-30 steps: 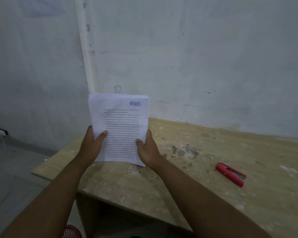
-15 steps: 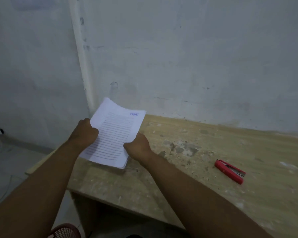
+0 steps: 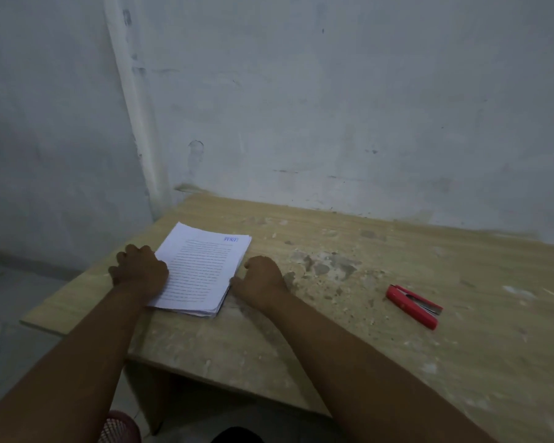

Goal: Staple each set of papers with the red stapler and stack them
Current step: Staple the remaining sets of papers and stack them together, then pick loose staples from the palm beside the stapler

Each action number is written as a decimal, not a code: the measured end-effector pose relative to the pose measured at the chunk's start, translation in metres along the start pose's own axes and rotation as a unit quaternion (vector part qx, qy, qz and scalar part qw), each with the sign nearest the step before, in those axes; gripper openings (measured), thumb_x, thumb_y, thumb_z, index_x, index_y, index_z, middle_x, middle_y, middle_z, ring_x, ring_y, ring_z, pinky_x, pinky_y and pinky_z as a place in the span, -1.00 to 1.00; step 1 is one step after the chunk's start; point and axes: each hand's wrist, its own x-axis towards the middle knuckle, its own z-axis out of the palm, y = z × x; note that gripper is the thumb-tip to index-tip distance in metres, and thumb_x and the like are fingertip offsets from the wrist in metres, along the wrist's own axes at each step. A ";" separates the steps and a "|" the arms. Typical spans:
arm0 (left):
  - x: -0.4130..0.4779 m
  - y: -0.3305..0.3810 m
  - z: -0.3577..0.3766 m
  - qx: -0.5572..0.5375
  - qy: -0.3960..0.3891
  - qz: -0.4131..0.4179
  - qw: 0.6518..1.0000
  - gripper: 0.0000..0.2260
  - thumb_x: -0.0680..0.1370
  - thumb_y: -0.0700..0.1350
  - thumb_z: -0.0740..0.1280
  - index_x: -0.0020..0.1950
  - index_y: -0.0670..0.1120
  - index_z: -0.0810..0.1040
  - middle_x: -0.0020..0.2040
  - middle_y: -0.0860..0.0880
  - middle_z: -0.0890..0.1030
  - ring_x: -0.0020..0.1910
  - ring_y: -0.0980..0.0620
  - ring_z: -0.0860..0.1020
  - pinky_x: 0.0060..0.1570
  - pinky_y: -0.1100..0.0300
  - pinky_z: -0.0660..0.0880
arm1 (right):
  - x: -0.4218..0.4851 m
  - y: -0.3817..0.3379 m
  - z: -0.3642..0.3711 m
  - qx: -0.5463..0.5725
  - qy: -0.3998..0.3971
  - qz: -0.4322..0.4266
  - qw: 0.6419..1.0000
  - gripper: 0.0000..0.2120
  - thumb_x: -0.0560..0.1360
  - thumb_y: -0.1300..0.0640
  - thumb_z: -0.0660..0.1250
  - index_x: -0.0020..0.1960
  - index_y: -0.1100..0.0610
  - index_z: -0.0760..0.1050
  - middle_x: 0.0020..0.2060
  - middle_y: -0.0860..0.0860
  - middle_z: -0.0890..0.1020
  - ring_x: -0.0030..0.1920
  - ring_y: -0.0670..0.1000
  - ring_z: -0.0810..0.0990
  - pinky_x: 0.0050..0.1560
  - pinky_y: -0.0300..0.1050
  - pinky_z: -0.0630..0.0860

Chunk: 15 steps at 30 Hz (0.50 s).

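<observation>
A stack of printed white papers (image 3: 202, 270) lies flat near the left end of the wooden table (image 3: 349, 330). My left hand (image 3: 139, 271) sits over the stack's left edge with its fingers curled, gripping that edge. My right hand (image 3: 259, 281) is curled into a loose fist on the table, touching the stack's right edge; its fingertips are hidden. The red stapler (image 3: 414, 306) lies on the table well to the right, an arm's reach from my right hand, and nothing touches it.
The tabletop is worn and speckled with pale chips. A white wall (image 3: 333, 107) stands right behind the table, with a corner at the left. A red mesh basket (image 3: 117, 430) sits on the floor below the table's front edge.
The stack, held upright in both hands a second ago, tilted down and now lies flat on the table. Both hands came down with it to its side edges.
</observation>
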 end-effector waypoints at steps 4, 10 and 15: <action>-0.015 0.018 -0.004 -0.040 0.083 0.055 0.994 -0.62 0.58 0.00 0.38 0.34 -0.14 0.54 0.30 -0.26 0.45 0.29 -0.34 0.42 0.22 -0.23 0.41 | -0.023 0.032 -0.048 -0.021 0.076 0.025 0.997 -0.56 0.60 0.02 0.37 0.46 0.07 0.54 0.42 0.08 0.51 0.41 0.12 0.50 0.37 0.00 0.48; -0.078 0.094 -0.011 -0.110 0.060 0.235 0.964 -0.72 0.59 0.08 0.40 0.26 0.02 0.58 0.27 -0.13 0.50 0.26 -0.23 0.48 0.17 -0.17 0.43 | -0.072 0.103 -0.118 -0.145 0.140 0.117 0.972 -0.50 0.49 0.07 0.35 0.42 -0.05 0.54 0.31 0.10 0.49 0.39 0.23 0.37 0.38 0.25 0.35; -0.127 0.131 0.004 -0.089 0.026 0.288 0.953 -0.67 0.56 0.13 0.38 0.28 0.05 0.55 0.27 -0.06 0.49 0.27 -0.17 0.46 0.15 -0.10 0.40 | -0.115 0.162 -0.158 -0.184 0.127 0.209 0.952 -0.44 0.50 -0.10 0.30 0.47 0.02 0.43 0.39 0.17 0.38 0.43 0.29 0.30 0.39 0.31 0.31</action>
